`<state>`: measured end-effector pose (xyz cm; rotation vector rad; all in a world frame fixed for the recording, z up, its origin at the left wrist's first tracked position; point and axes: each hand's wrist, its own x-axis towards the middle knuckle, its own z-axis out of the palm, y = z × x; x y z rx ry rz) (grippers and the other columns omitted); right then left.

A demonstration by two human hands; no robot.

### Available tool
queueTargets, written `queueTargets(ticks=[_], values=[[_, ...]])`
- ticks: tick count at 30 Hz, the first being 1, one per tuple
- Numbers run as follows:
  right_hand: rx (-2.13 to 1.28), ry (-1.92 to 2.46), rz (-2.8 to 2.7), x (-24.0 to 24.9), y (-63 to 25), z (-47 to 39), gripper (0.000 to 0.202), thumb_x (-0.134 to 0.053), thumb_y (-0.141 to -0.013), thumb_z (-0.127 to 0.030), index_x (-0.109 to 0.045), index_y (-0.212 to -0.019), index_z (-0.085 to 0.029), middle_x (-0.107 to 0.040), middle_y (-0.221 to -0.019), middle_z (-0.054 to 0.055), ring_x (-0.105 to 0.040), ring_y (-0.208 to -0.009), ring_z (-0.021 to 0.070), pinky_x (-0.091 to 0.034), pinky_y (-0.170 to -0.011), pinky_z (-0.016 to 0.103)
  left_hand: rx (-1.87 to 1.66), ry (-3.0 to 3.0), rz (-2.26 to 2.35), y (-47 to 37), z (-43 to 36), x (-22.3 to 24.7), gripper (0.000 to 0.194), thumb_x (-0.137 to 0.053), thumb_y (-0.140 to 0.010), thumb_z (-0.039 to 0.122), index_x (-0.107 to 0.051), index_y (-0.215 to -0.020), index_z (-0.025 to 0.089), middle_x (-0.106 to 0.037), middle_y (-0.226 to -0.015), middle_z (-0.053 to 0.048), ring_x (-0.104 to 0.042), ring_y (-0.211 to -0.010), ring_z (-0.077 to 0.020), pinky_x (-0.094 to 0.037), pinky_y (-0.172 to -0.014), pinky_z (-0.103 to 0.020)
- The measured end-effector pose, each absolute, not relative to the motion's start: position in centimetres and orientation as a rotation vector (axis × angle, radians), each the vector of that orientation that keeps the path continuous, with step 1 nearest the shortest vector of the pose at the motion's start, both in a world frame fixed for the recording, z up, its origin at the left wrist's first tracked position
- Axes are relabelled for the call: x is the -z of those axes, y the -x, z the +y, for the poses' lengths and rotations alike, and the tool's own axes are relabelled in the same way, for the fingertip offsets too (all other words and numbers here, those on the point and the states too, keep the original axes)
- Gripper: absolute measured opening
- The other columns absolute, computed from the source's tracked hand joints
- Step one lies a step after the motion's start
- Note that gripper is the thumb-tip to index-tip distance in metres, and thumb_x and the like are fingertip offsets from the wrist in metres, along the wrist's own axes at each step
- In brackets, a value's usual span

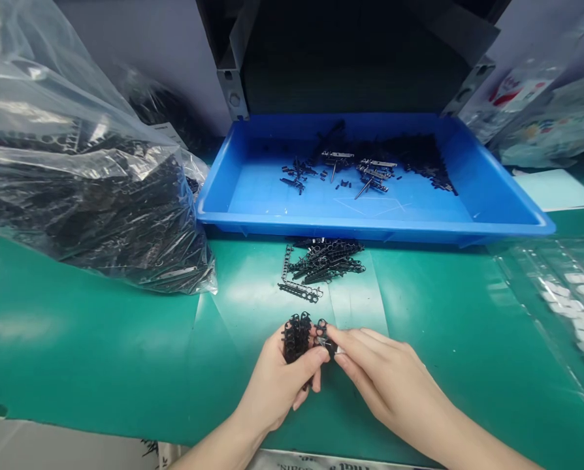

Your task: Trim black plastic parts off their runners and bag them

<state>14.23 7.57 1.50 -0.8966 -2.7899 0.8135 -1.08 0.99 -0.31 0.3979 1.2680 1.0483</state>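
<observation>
My left hand (282, 375) is closed around a bunch of black plastic strips with rings (296, 336), held upright above the green mat. Close beside it, the fingertips of my right hand (377, 365) pinch at a ringed end of one black strip (322, 326), near my left thumb. Something small and white shows at my right fingertips, too small to name. Just beyond my hands lies a loose pile of similar black strips (328, 260), with a few separate ones at its left side.
A blue tray (370, 227) holding black parts (377, 171) stands behind the pile. On the left is a large clear bag (96, 202) full of black strips. Clear plastic trays with white pieces (579, 307) lie at the right, and a bottle (517, 91) is behind them.
</observation>
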Motion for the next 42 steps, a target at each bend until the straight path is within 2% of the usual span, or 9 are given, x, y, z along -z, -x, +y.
queueTargets(ticks=[8,15,20,23,25,28,32,36,42], values=[[-0.711,0.883,-2.778,-1.4,-14.0,7.3,0.037,-0.025,-0.094,-0.022,-0.050,-0.120,-0.014,-0.066,-0.081,0.005,-0.059,-0.067,0.0183,-0.040,-0.046,0.026,-1.012,-0.391,1.340,1.0,1.3,-0.2,0.023,-0.061,-0.071,0.034,-0.049,-0.079,0.016,-0.049,-0.041,0.008,-0.024,-0.026,-0.0003,-0.018,-0.027,-0.012],[-0.589,0.899,-2.698,-1.2,-13.4,6.3,0.039,-0.022,-0.095,-0.022,-0.053,-0.117,-0.012,-0.065,-0.073,0.005,-0.059,-0.059,0.0161,-0.038,-0.041,0.024,-1.060,-0.391,1.389,0.6,1.0,0.2,0.025,-0.063,-0.070,0.037,-0.049,-0.065,0.017,-0.042,-0.034,0.009,-0.024,-0.025,-0.0017,-0.016,-0.029,-0.015],[-0.571,0.897,-2.685,-1.0,-13.2,6.8,0.039,-0.020,-0.096,-0.023,-0.052,-0.117,-0.012,-0.065,-0.072,0.005,-0.061,-0.062,0.0162,-0.039,-0.042,0.023,-1.124,-0.327,1.350,0.5,0.7,0.8,0.028,-0.060,-0.074,0.040,-0.048,-0.063,0.017,-0.043,-0.035,0.008,-0.023,-0.026,-0.0019,-0.016,-0.028,-0.015],[-0.564,0.986,-2.730,-0.6,-12.9,8.4,0.033,-0.032,-0.094,-0.029,-0.050,-0.117,-0.015,-0.067,-0.084,0.006,-0.064,-0.072,0.0183,-0.044,-0.050,0.025,-1.253,-0.300,1.359,0.8,0.9,0.9,0.027,-0.060,-0.075,0.038,-0.050,-0.064,0.015,-0.044,-0.037,0.007,-0.031,-0.031,-0.0032,-0.023,-0.032,-0.014],[-0.540,1.079,-2.797,-0.3,-12.2,9.7,0.028,-0.044,-0.090,-0.032,-0.053,-0.112,-0.016,-0.067,-0.094,0.007,-0.065,-0.078,0.0200,-0.047,-0.055,0.027,-1.336,-0.253,1.355,1.2,1.1,0.8,0.022,-0.063,-0.075,0.034,-0.054,-0.074,0.014,-0.047,-0.040,0.006,-0.036,-0.036,-0.0045,-0.029,-0.037,-0.015],[-0.502,1.118,-2.889,0.0,-10.8,11.4,0.019,-0.053,-0.086,-0.029,-0.056,-0.102,-0.019,-0.065,-0.094,0.004,-0.064,-0.072,0.0197,-0.046,-0.053,0.027,-1.433,-0.152,1.322,1.8,1.3,0.6,0.023,-0.066,-0.072,0.029,-0.057,-0.085,0.013,-0.051,-0.048,0.005,-0.042,-0.044,-0.0062,-0.036,-0.044,-0.016],[-0.435,1.096,-2.970,-0.1,-9.3,12.3,0.013,-0.054,-0.085,-0.023,-0.058,-0.097,-0.019,-0.062,-0.092,0.005,-0.063,-0.064,0.0195,-0.040,-0.045,0.026,-1.564,-0.075,1.254,2.2,1.4,0.3,0.017,-0.067,-0.072,0.027,-0.055,-0.070,0.014,-0.054,-0.057,0.003,-0.048,-0.052,-0.0082,-0.040,-0.050,-0.019],[-0.408,1.054,-3.035,-0.1,-9.6,12.7,0.015,-0.051,-0.083,-0.013,-0.058,-0.092,-0.021,-0.060,-0.094,0.004,-0.062,-0.061,0.0168,-0.036,-0.044,0.024,-1.635,-0.027,1.279,2.6,1.5,0.3,0.018,-0.067,-0.072,0.026,-0.053,-0.067,0.015,-0.053,-0.058,0.003,-0.048,-0.053,-0.0087,-0.040,-0.050,-0.019],[-0.454,1.015,-3.048,0.2,-10.7,13.1,0.018,-0.050,-0.088,-0.025,-0.053,-0.106,-0.024,-0.060,-0.098,0.001,-0.062,-0.070,0.0159,-0.040,-0.050,0.024,-1.640,-0.049,1.319,2.5,1.5,0.5,0.021,-0.068,-0.071,0.027,-0.050,-0.068,0.017,-0.050,-0.055,0.005,-0.047,-0.053,-0.0084,-0.039,-0.052,-0.019]])
